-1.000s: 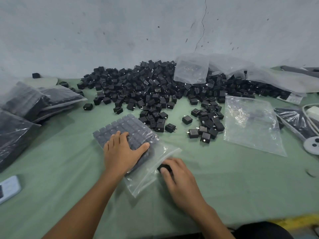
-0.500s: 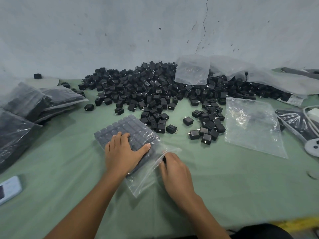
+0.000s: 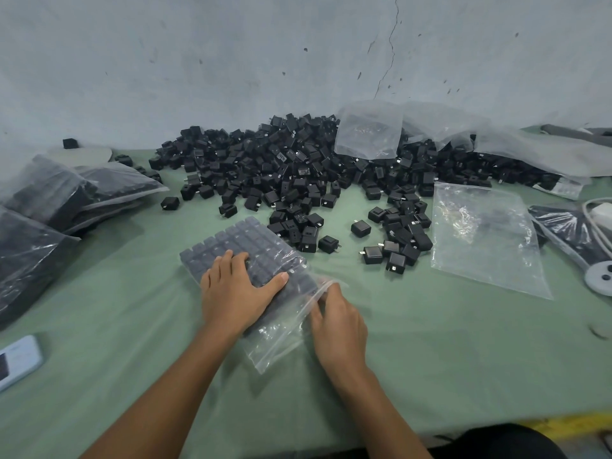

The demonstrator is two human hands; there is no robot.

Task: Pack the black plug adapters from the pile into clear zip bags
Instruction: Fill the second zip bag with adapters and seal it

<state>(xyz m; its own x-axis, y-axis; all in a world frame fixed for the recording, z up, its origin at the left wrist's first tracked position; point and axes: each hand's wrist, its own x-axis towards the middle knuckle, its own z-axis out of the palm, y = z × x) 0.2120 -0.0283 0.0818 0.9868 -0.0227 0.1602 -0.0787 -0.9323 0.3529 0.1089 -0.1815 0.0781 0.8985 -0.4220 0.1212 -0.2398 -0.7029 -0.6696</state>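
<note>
A big pile of black plug adapters [image 3: 298, 167] spreads along the wall on the green table [image 3: 447, 342]. In front of it lies a clear zip bag [image 3: 238, 243] packed with neat rows of adapters. My left hand [image 3: 231, 289] lies flat on this bag, fingers straight, pressing the rows down. My right hand [image 3: 334, 323] is at the bag's open mouth on the right, its fingers pushed in under the loose plastic flap; an adapter in them is not visible. An empty clear zip bag [image 3: 480, 236] lies flat to the right.
Filled bags [image 3: 56, 200] are stacked at the left edge. A phone [image 3: 16, 362] lies at the near left. More empty plastic bags [image 3: 371, 134] rest on the pile at the back right. A white cable and grey disc [image 3: 599, 276] sit at the far right.
My right hand moved up and left from the table into the bag's open mouth; the adapter seen under it earlier is out of sight. My left hand stayed pressed on the bag.
</note>
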